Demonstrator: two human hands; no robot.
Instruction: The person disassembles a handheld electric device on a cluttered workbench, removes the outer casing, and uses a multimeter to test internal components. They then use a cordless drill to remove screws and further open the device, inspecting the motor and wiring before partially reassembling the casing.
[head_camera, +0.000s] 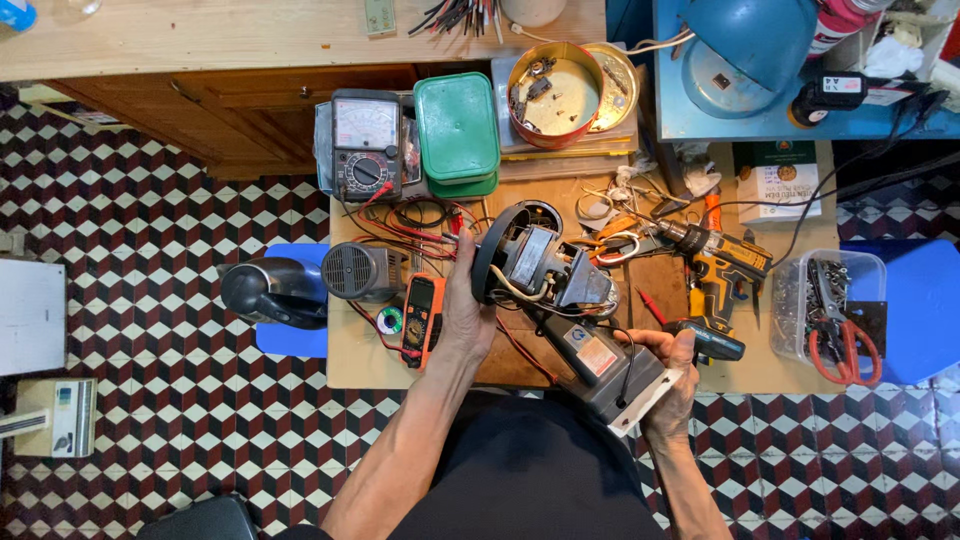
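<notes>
- Because everything crowds around it, we take the small wooden bench (430, 365) as our landmark; it sits on a red, white and black tiled floor (160, 260), below a bigger wooden table (200, 35).
- Over the near edge of the bench we hold an opened motor unit (560, 300), grey and black, with wires and metal parts showing inside its round front end.
- Its long axis runs on a diagonal: the round open end points up and left toward the middle of the bench, and the squarer base end points down and right, off the near edge toward our body.
- We judge it heavy and stiff, with a hard casing that takes a firm grip; the bare wires and inner parts look delicate, so the outer rim and the base are the places to hold.
- Our left hand (462, 322) is closed around the round front rim, fingers wrapped behind it.
- Our right hand (668, 385) cups the base end from below, fingers curled up around its corner.
- At the far edge of the bench stand a green box (457, 130), a round red tin (555, 95) and an analogue meter (366, 145).
- On its right side lies a yellow drill (725, 275).
- Just left of our left hand lies an orange meter (424, 315).
</notes>
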